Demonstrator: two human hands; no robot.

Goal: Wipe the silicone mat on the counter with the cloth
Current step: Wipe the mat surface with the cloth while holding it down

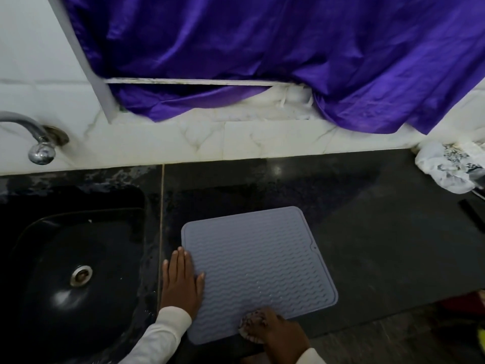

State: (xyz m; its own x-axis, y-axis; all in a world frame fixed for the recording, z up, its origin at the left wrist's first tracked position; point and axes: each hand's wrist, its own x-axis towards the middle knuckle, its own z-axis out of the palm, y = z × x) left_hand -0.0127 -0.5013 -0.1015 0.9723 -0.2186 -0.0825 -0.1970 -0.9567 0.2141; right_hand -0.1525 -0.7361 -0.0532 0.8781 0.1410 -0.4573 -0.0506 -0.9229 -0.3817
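Grey silicone mat, square with rounded corners and wavy ribbing, lies flat on the polished black stone tabletop just right of the black sink; no legible writing. Left hand rests flat on the mat's left edge, fingers straight and together. Right hand has fingers curled round a bunched patterned cloth at the mat's near edge.

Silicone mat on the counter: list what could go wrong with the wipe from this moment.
1. The silicone mat overhangs the front edge of the counter near the right hand; a hard stroke there could tip or drag it off.
2. Only the left hand, flat on the mat's left edge, pins it; the far side may slide or buckle.
3. The cloth is bunched small, so the wavy ridges may get missed.
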